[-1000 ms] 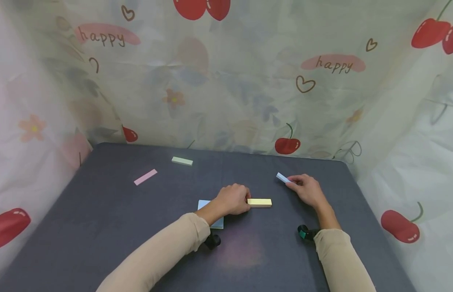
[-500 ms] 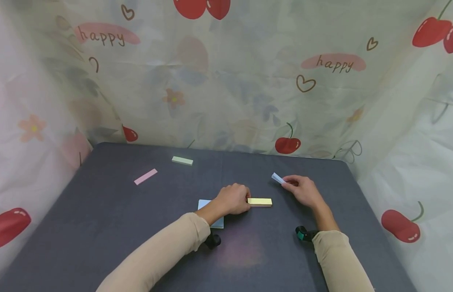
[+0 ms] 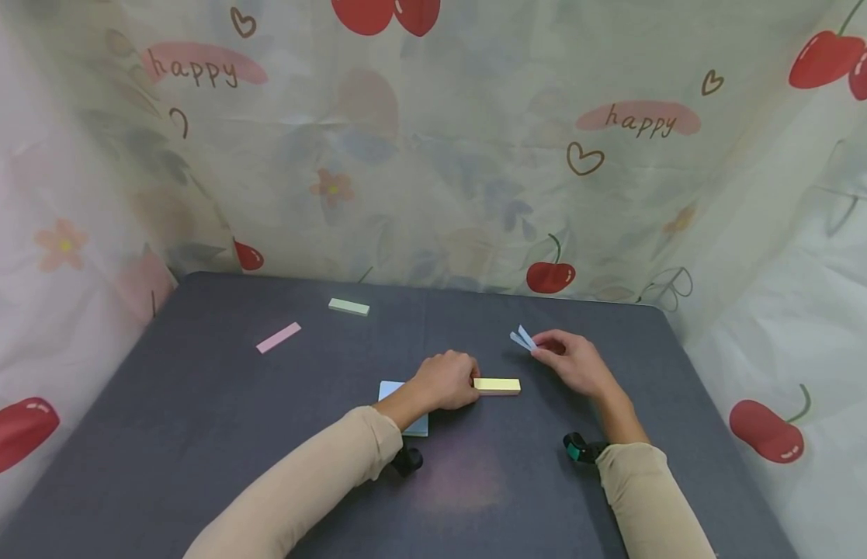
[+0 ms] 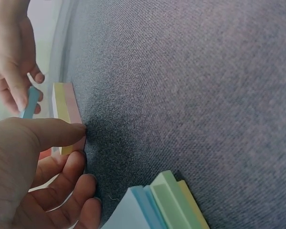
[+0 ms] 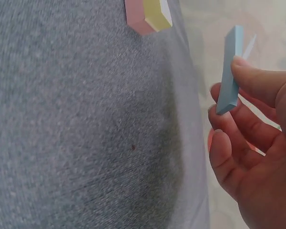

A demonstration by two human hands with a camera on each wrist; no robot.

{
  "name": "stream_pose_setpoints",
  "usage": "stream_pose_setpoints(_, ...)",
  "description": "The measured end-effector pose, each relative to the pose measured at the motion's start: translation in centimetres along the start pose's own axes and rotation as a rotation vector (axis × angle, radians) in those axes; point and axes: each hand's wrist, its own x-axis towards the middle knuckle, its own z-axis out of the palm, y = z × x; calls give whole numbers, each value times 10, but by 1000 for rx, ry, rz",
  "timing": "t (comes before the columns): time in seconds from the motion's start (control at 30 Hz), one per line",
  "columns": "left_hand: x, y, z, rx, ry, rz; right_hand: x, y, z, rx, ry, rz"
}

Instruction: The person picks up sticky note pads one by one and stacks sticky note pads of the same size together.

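Note:
My left hand (image 3: 445,382) pinches the left end of a narrow sticky note pad (image 3: 497,387) on the table, yellow on top with a pink layer below, as the left wrist view shows. Off to the right, my right hand (image 3: 573,363) holds a narrow light blue sticky note pad (image 5: 226,90) between thumb and fingers. At its far end a thin leaf (image 5: 249,46) stands away from the rest of the pad. Partly hidden beneath my left wrist lies a stack of larger pads (image 4: 162,205) in blue, green and yellow.
A pink strip (image 3: 279,338) and a pale green narrow pad (image 3: 349,307) lie at the back left of the dark grey table (image 3: 195,435). A printed curtain (image 3: 433,155) hangs behind the table and along both sides.
My right hand has moved slightly left with the blue pad, whose far end now splits into two parts. The left hand and the yellow-and-pink pad stay put.

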Motion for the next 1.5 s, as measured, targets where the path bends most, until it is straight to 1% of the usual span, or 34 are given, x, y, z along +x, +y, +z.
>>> stream_pose_setpoints(0.17, 0, 0, 0, -2, 6, 3, -3, -7, -1, 8, -3, -25)
stream_pose_setpoints(0.33, -1, 0, -1, 0, 11, 3, -5, -14, 0, -12, 0, -68)
stream_pose_setpoints(0.47, -1, -1, 1, -3, 8, 0, -6, -19, 1, -12, -1, -81)
stream_pose_setpoints(0.7, 0, -5, 0, -81, -22, -17, -9, -22, 2, -12, 2, -110)
stream_pose_setpoints(0.87, 1, -7, -1, -98, -33, -27, -13, -26, 5, -16, -19, -117)
stream_pose_setpoints(1.23, 2, -9, 0, -104, -36, -23, -22, -27, 17, -58, -63, -195)
stream_pose_setpoints(1.5, 3, -8, 1, -102, -43, -32, -25, -24, 27, -51, -48, -220)
